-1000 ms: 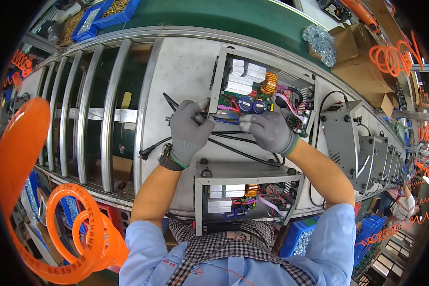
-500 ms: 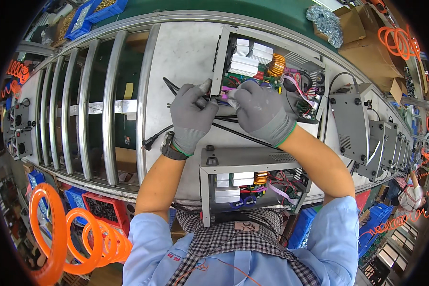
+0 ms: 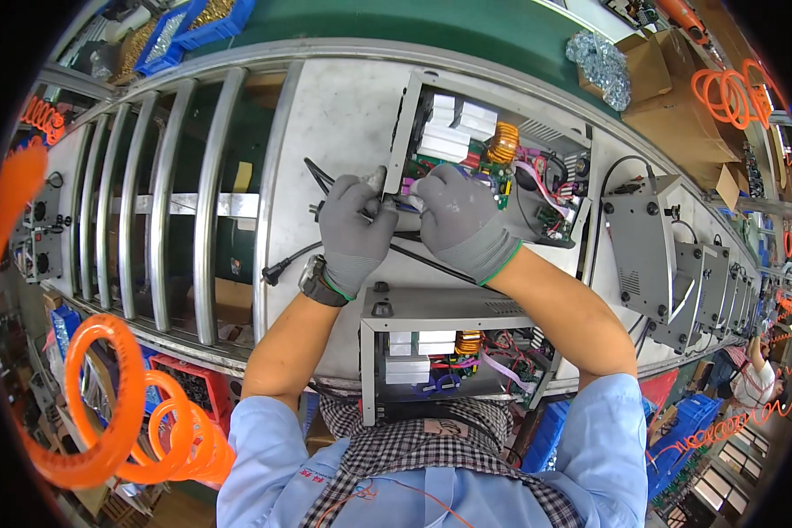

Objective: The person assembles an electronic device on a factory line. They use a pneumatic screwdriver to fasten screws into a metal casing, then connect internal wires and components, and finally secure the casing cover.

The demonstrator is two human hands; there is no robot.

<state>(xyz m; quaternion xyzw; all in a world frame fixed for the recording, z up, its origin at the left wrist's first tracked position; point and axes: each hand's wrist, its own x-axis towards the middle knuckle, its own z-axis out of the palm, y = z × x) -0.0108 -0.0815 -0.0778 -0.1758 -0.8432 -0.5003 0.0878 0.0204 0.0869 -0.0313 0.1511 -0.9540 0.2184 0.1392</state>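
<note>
Two grey-gloved hands work at the near left corner of an open grey metal case point(image 3: 399, 145). My left hand point(image 3: 358, 231) is closed, its index finger against the outside of the case's end panel and its thumb by the panel's lower corner. My right hand point(image 3: 463, 216) is closed too, its fingertips just inside that corner by a purple connector point(image 3: 407, 186). What either hand pinches is hidden by the gloves. White heat sinks point(image 3: 444, 143), an orange-copper coil point(image 3: 503, 143) and pink wires show inside the case. A black power cable point(image 3: 277, 271) lies under my hands.
A second open case point(image 3: 453, 304) stands nearest my body. Metal rollers point(image 3: 207, 202) run to the left. More grey cases point(image 3: 638, 246) line up at the right. Orange coiled hoses point(image 3: 106, 400) hang at the lower left. Blue bins point(image 3: 211, 25) hold small parts at the back left.
The view has shifted slightly. My right hand has moved a little left, closer to the end panel and my left hand. My left hand stays at the same corner.
</note>
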